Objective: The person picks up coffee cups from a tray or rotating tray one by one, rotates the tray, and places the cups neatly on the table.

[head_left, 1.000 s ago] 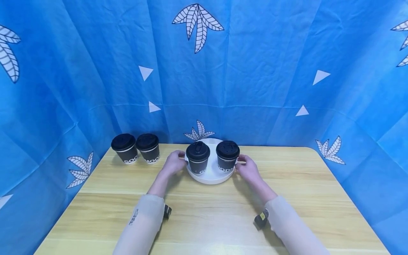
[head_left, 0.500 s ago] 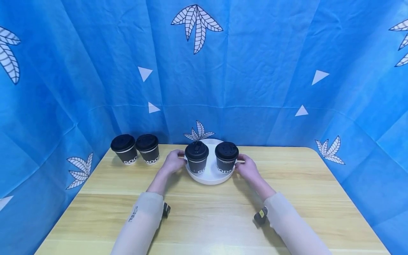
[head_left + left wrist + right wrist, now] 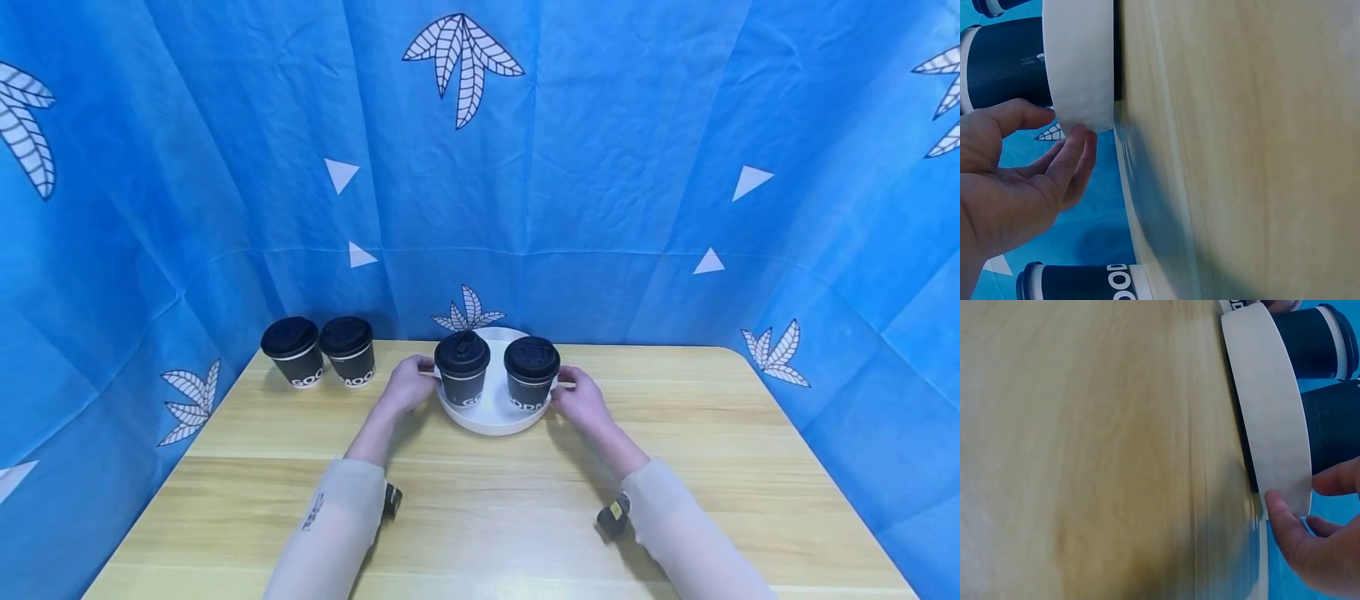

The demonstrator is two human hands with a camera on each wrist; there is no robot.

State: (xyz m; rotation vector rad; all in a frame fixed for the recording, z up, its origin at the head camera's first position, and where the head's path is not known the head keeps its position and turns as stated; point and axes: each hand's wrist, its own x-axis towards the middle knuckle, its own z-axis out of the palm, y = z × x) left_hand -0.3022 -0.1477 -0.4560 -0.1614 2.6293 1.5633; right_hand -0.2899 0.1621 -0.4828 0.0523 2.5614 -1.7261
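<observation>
A round white tray [image 3: 495, 427] with a raised rim sits low over the far middle of the table, carrying two lidded black paper cups. One cup [image 3: 462, 371] stands at the tray's left, the other [image 3: 532, 375] at its right, both upright. My left hand [image 3: 408, 383] holds the tray's left side. In the left wrist view its thumb is at the upper rim and its fingertips [image 3: 1079, 134] lie against the outer wall. On the opposite side my right hand [image 3: 583, 397] pinches the rim between thumb and fingers, as the right wrist view shows.
Two more lidded black cups stand at the table's back left, a left one [image 3: 295, 353] and a right one [image 3: 349, 352], beyond my left hand. Blue patterned cloth [image 3: 600, 208] hangs right behind the wooden table [image 3: 480, 517] and along both sides.
</observation>
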